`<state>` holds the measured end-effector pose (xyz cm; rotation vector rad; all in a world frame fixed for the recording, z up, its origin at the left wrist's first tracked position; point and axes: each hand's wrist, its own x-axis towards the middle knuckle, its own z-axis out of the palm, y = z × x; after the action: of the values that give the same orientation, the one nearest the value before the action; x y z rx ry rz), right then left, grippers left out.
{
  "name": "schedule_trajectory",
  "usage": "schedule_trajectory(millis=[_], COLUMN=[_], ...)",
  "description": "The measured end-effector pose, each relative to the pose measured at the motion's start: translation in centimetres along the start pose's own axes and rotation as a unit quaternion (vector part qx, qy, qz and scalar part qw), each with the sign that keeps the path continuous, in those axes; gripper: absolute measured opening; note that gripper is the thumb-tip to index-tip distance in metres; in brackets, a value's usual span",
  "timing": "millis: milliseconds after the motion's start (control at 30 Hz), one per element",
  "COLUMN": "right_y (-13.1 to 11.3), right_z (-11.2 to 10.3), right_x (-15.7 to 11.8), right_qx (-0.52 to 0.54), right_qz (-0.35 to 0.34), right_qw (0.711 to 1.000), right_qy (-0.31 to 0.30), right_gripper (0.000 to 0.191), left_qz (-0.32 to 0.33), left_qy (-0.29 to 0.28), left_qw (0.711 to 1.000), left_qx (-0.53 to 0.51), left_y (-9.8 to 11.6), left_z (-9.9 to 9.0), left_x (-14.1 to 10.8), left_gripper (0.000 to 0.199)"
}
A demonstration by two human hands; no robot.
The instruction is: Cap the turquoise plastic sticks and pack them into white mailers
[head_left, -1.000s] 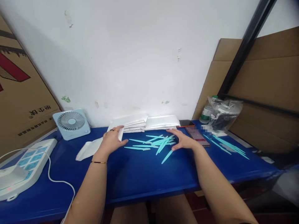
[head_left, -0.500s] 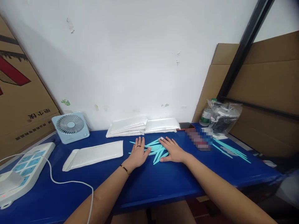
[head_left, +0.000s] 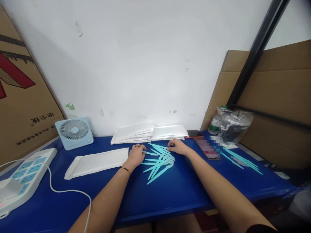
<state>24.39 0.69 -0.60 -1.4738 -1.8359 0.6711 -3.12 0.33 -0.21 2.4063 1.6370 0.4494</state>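
A loose pile of turquoise sticks [head_left: 159, 161] lies fanned out on the blue table [head_left: 150, 202]. At the pile's left edge, my left hand [head_left: 137, 154] has its fingers curled and bent down at a stick's end; whether it grips one is hidden. My right hand [head_left: 178, 147] is closed in a pinch at the pile's upper right, over the end of a stick, and what is between the fingertips is too small to make out. To the left of my left hand lies a single white padded envelope [head_left: 99, 162].
Stacked white envelopes [head_left: 133, 132] lie along the wall. A blue fan [head_left: 74, 132] and a power strip [head_left: 29, 174] with a white cable are at left. To the right are a phone [head_left: 206, 148], more turquoise sticks [head_left: 243, 158], a bottle [head_left: 214, 125] and a plastic-wrapped item [head_left: 234, 126].
Both hands have gone from lying flat on the sticks to curled fingers at the pile's edges. The sticks are more spread out, and more of them show.
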Motion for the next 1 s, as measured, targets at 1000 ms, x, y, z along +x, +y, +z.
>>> schedule_trajectory(millis=[1000], right_y=[1.6], right_z=[-1.9], right_x=[-0.3], right_qx=[-0.05], right_qz=[-0.085], right_qw=[0.994], right_qy=[-0.039], right_gripper=[0.017], left_qz=[0.066], left_qy=[0.025], left_qw=[0.997], left_qx=[-0.044], left_y=[0.7], left_z=[1.2], left_x=[3.1], left_gripper=[0.023])
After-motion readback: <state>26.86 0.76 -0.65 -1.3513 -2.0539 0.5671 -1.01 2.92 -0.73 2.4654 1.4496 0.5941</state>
